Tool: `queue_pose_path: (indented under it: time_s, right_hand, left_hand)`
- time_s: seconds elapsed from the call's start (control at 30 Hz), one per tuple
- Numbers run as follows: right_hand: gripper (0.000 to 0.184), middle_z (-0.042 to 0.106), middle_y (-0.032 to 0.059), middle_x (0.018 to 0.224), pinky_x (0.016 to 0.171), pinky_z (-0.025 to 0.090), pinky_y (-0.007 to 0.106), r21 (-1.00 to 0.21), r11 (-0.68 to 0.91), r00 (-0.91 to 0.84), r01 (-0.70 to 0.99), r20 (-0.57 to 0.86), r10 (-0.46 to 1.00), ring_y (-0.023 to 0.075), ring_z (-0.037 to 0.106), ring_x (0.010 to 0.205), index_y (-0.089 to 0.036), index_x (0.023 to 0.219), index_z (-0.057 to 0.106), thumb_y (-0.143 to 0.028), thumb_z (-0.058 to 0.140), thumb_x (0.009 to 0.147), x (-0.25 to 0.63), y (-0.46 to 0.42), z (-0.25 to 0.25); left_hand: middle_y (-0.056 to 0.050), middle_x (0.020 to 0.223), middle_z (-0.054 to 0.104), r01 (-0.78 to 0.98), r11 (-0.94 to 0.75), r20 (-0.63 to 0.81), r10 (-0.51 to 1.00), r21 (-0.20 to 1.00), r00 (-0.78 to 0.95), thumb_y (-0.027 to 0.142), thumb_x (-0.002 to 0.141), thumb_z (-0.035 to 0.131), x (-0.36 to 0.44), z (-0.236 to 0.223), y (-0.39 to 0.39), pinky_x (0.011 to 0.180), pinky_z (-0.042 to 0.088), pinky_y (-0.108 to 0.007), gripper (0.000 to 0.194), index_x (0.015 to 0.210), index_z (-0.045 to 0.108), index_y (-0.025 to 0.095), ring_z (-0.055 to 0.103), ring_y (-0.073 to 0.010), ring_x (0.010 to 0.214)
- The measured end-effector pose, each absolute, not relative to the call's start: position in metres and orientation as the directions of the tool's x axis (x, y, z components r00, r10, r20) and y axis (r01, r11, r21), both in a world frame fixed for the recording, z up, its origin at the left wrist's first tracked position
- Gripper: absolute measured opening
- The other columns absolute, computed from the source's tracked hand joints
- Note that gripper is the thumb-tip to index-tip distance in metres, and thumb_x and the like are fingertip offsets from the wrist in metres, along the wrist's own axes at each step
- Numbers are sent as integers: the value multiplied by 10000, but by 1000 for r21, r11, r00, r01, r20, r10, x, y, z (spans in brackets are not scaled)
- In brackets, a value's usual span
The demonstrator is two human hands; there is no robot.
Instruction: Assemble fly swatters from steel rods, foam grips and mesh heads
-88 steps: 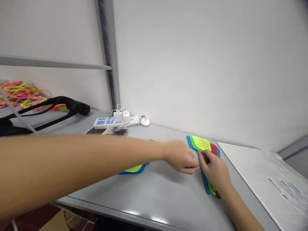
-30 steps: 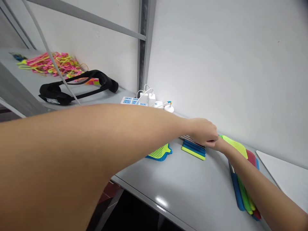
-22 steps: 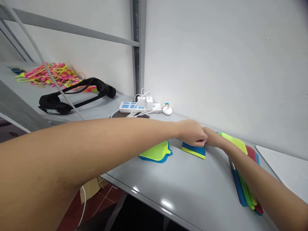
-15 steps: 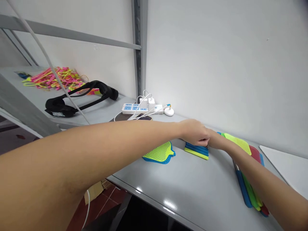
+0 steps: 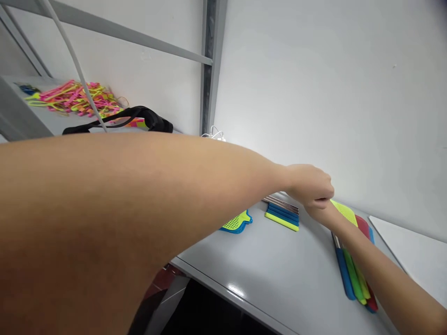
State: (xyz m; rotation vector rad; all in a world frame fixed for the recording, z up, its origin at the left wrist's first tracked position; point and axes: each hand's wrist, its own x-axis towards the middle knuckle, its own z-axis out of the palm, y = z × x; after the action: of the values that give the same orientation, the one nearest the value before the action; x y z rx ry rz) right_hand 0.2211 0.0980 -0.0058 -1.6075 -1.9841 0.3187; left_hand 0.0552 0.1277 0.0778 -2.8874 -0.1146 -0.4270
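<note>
Hiding the right hand, the left hand point(image 5: 310, 184) is curled.

Clock positions from mid-view: surface point(image 5: 279, 270) at 5 is smooth grey with glossy highlights; slim rods point(image 5: 281, 204) at 4 read as bare shiny metal, their blue and yellow grips point(image 5: 282, 216) smooth, plastic-looking. Perforated pad point(image 5: 237, 223) at 5:30 looks like matt plastic, same for the pierced yellow sheet point(image 5: 345, 212) at 3:30; grip stack point(image 5: 354, 278) at 4 is smooth, plastic-looking, soft sheen. Post point(image 5: 218, 60) at 12 looks like grey metal, wall point(image 5: 314, 93) at 2 smooth matt white, band point(image 5: 150, 117) at 10 plastic-looking black.
</note>
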Motion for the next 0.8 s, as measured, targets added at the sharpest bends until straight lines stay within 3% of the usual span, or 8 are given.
queue_pose_path:
  time_s: [0.13,0.3,0.47,0.67,0.8]
  right_hand:
    - [230,641,53,867,632,475,305,-457,196,-134,867,165,977,223,564,807,-141,827,633,-332,538,913,223,82,4]
    - [340,528,-3,657,509,376,266,-470,85,-28,879,126,992,162,480,616,-201,758,554,-461,420,933,225,57,13]
    - [446,438,-37,617,481,333,250,-565,-35,102,824,87,991,137,418,561,-229,778,544,-645,424,886,227,34,16]
    - [473,402,-41,588,474,288,256,-579,-83,168,811,95,981,130,380,541,-228,752,536,-683,455,855,222,26,14]
    - [479,420,-36,589,489,287,262,-569,-86,177,818,107,978,137,391,551,-227,753,550,-686,458,851,223,22,12]
  left_hand:
    - [-67,650,676,116,-977,337,50,-180,940,220,856,473,51,74,122,466,242,-310,312,641,696,191,501,-170,524]
    - [-55,661,686,282,-954,456,209,-99,865,267,887,457,29,55,111,486,213,-305,315,684,686,190,549,-170,571]
    - [-23,620,660,389,-921,460,333,-30,823,298,910,406,5,37,98,482,207,-288,340,707,659,199,557,-148,562]
    - [-3,605,644,453,-891,401,421,17,814,316,906,439,-10,24,84,468,197,-285,315,680,625,200,555,-141,548]
    - [-3,708,666,481,-877,357,455,17,816,301,899,474,-21,20,76,464,208,-285,253,717,614,195,582,-147,609]
